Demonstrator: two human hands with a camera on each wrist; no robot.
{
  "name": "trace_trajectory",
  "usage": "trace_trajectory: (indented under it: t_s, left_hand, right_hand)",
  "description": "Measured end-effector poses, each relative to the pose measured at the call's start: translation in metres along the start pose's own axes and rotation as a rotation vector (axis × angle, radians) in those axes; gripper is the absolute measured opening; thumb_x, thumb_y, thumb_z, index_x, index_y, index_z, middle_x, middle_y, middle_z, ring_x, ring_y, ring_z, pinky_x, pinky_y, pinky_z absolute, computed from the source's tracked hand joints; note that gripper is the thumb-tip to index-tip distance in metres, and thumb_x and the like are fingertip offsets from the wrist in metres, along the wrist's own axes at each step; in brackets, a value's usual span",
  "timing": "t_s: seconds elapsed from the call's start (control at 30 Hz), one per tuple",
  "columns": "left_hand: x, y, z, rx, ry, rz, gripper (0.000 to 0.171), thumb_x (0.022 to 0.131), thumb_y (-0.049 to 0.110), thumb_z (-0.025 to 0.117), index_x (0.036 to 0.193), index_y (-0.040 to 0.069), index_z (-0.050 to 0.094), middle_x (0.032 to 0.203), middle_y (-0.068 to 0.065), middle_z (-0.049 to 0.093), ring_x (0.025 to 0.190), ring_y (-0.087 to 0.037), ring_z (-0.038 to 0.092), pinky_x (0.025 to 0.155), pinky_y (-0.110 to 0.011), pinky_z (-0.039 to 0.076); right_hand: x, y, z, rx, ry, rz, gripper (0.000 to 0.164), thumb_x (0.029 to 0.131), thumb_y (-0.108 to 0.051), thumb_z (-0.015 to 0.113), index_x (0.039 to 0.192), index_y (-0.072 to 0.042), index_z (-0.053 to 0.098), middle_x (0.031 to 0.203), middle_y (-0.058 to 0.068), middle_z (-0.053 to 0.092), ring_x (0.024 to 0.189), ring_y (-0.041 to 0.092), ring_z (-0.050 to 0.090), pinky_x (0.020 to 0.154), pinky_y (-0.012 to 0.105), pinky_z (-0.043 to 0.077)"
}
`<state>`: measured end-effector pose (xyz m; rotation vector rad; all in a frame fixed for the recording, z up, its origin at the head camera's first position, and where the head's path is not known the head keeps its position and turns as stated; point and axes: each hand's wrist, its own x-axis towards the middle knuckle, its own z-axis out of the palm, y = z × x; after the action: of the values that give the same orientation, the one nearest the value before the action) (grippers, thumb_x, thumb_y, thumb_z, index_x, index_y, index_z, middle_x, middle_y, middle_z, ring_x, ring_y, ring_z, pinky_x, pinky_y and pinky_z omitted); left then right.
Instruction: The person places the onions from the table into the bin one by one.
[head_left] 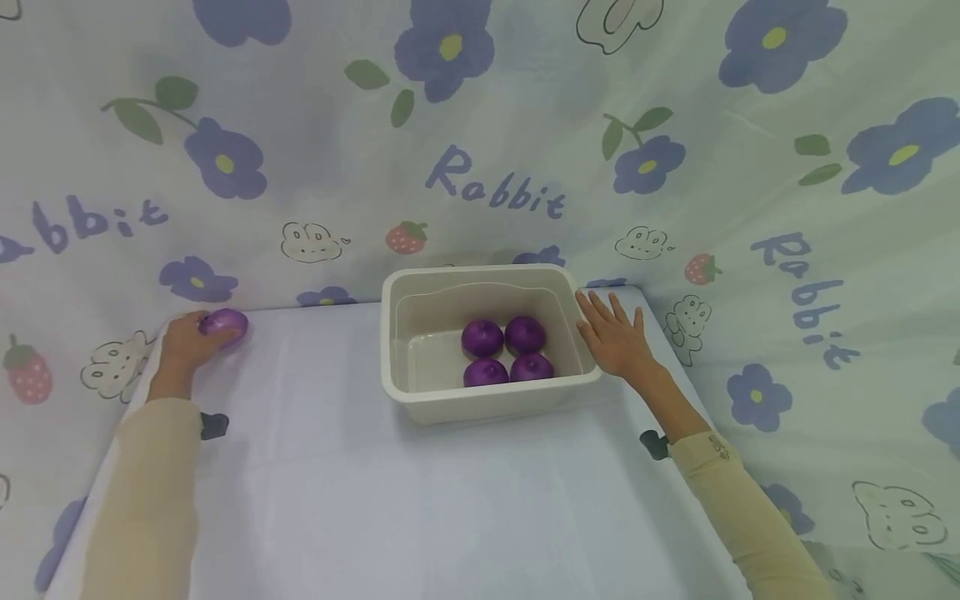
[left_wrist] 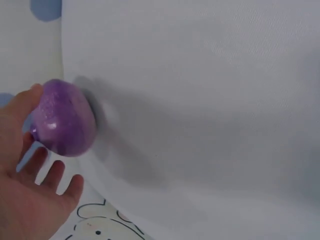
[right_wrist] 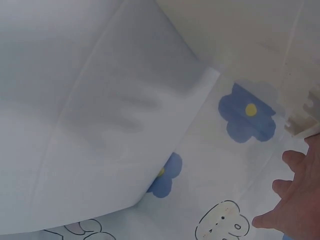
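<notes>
At the far left of the table, my left hand [head_left: 185,340] holds a glossy purple onion [head_left: 227,327] between thumb and index finger. The left wrist view shows the onion [left_wrist: 65,120] tilted on its side with its small nub toward the palm; the other fingers of that hand [left_wrist: 30,190] hang loosely apart from it. A cream plastic bin [head_left: 480,408] stands at the back middle, with several purple onions [head_left: 482,339] grouped in its right half. My right hand [head_left: 617,342], fingers spread and straight, lies against the bin's right rim.
The table [head_left: 450,508] has a white cover. Behind it and at both sides hangs a cloth [head_left: 510,100] printed with flowers, rabbits and strawberries. Dark patches [head_left: 655,444] show beside both forearms.
</notes>
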<state>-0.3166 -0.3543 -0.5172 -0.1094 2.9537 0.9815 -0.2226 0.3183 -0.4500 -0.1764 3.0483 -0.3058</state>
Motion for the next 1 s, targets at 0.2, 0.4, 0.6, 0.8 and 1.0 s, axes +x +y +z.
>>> trace_trajectory:
  t_s: [0.2, 0.4, 0.6, 0.8, 1.0]
  left_hand:
    - [-0.002, -0.003, 0.003, -0.038, -0.016, -0.043, 0.074, 0.097, 0.025, 0.063, 0.144, -0.017, 0.024, 0.139, -0.048, 0.028, 0.128, -0.066, 0.026, 0.107, -0.071, 0.021]
    - [-0.005, -0.004, 0.007, -0.062, -0.01, -0.083, 0.077, 0.095, 0.022, 0.065, 0.147, -0.013, 0.02, 0.139, -0.047, 0.028, 0.127, -0.066, 0.026, 0.105, -0.072, 0.022]
    - [-0.004, -0.005, 0.012, -0.055, 0.011, -0.112, 0.075, 0.095, 0.019, 0.065, 0.147, -0.01, 0.02, 0.138, -0.048, 0.029, 0.126, -0.066, 0.027, 0.104, -0.072, 0.024]
    - [-0.001, -0.005, 0.015, -0.029, 0.037, -0.098, 0.08, 0.092, 0.017, 0.068, 0.147, -0.012, 0.018, 0.136, -0.049, 0.029, 0.125, -0.067, 0.028, 0.104, -0.072, 0.025]
    - [0.002, 0.0, 0.014, -0.01, 0.038, -0.095, 0.087, 0.092, 0.024, 0.068, 0.148, -0.017, 0.015, 0.139, -0.049, 0.021, 0.129, -0.067, 0.021, 0.106, -0.073, 0.022]
  right_hand:
    - [0.0, 0.001, 0.002, -0.001, 0.001, 0.001, 0.06, 0.108, -0.045, 0.022, 0.162, -0.021, 0.011, 0.165, 0.01, 0.014, 0.15, 0.037, -0.003, 0.111, 0.067, -0.012]
    - [0.001, 0.002, 0.003, -0.006, 0.001, -0.002, 0.06, 0.108, -0.045, 0.021, 0.162, -0.022, 0.011, 0.166, 0.009, 0.012, 0.15, 0.036, -0.004, 0.111, 0.067, -0.012]
    - [0.001, 0.001, 0.002, -0.003, -0.003, -0.004, 0.06, 0.108, -0.046, 0.021, 0.162, -0.022, 0.011, 0.166, 0.009, 0.011, 0.15, 0.036, -0.004, 0.111, 0.067, -0.012]
    - [0.003, 0.003, 0.003, -0.009, 0.003, -0.006, 0.06, 0.108, -0.047, 0.02, 0.162, -0.022, 0.011, 0.166, 0.01, 0.013, 0.15, 0.037, -0.002, 0.111, 0.068, -0.011]
    - [0.003, 0.005, 0.003, -0.007, 0.004, -0.002, 0.06, 0.107, -0.047, 0.018, 0.162, -0.023, 0.01, 0.166, 0.01, 0.013, 0.15, 0.037, -0.003, 0.111, 0.068, -0.012]
